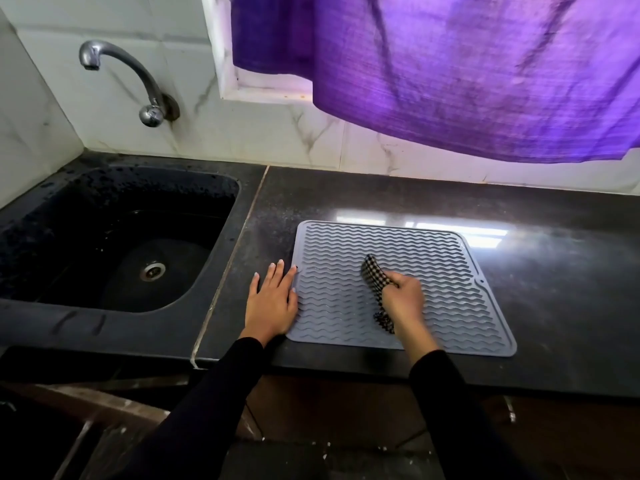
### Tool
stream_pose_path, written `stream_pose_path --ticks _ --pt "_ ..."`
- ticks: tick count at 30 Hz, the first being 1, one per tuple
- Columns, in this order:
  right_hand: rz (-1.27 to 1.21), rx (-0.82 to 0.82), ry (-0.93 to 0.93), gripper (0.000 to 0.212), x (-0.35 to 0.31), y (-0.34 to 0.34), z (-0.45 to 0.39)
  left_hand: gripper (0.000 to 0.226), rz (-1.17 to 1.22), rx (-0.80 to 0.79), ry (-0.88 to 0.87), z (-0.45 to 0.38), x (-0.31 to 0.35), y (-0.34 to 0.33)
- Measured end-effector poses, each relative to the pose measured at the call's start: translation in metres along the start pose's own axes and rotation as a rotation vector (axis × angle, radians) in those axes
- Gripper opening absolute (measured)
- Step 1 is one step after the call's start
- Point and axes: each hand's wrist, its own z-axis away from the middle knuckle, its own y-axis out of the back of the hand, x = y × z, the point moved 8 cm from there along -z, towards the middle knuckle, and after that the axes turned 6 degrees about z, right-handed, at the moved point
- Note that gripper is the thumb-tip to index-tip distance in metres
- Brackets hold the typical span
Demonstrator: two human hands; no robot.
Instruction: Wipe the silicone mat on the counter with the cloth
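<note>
Head view: grey silicone mat (433, 271) flat on the dark table (554, 271), right of the sink (114, 237), with its near edge close to the table's front edge. Left hand (272, 303) spread flat, fingers straight, pressing the mat's left border and the table beside it; right hand (403, 299) curled around the checkered cloth (375, 284), bunched long and lying on the mat's middle. Unwiped area probably mostly to the right and far side, nearer to the right hand, so next stroke likely away from the left hand.
</note>
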Motion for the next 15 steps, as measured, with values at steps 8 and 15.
stream_pose_path --ticks 8,15 --pt "0.956 0.136 0.694 0.034 0.002 -0.062 0.054 0.080 -0.008 0.009 0.000 -0.001 0.000 -0.002" --pt "1.004 0.011 0.713 0.040 -0.003 -0.058 0.046 0.066 -0.032 -0.029 0.007 0.000 0.000 -0.004"
